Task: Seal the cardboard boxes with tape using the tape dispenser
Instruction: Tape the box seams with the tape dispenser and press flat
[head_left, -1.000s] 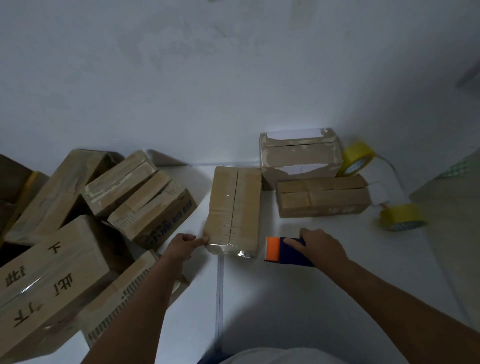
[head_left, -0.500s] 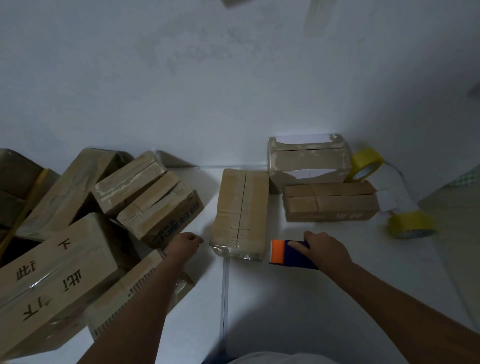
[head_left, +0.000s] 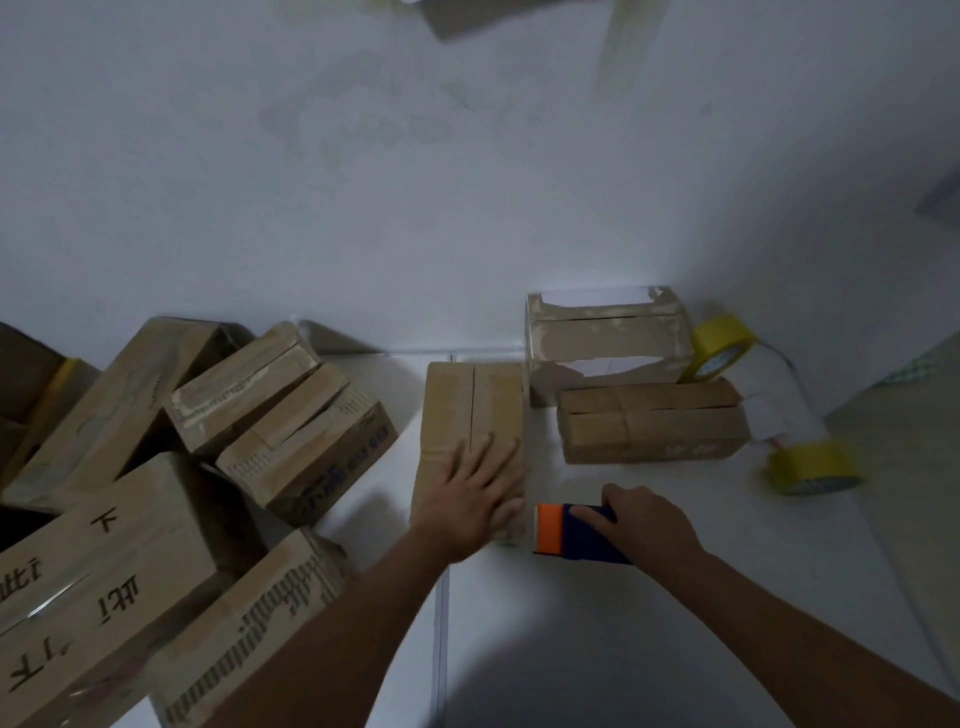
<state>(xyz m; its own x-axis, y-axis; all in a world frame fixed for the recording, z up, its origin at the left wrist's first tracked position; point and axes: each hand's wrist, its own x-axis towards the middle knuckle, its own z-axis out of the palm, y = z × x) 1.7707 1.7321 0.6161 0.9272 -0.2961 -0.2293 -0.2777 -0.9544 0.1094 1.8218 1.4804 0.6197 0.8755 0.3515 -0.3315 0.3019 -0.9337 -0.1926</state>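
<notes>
Pressing flat on the near end of the long brown cardboard box (head_left: 470, 415) at the middle of the white floor (head_left: 649, 623), the left hand (head_left: 475, 496) lies with fingers straight and spread, while the right hand (head_left: 641, 525) curls round the navy tape dispenser with the orange front (head_left: 563, 532) just beside that box. Box looks light, stiff-walled, liable to slide (centre seam untaped); best steadied from above near the seam, dispenser held by its body.

Matt cardboard box (head_left: 470, 415) (glossy tape)
</notes>
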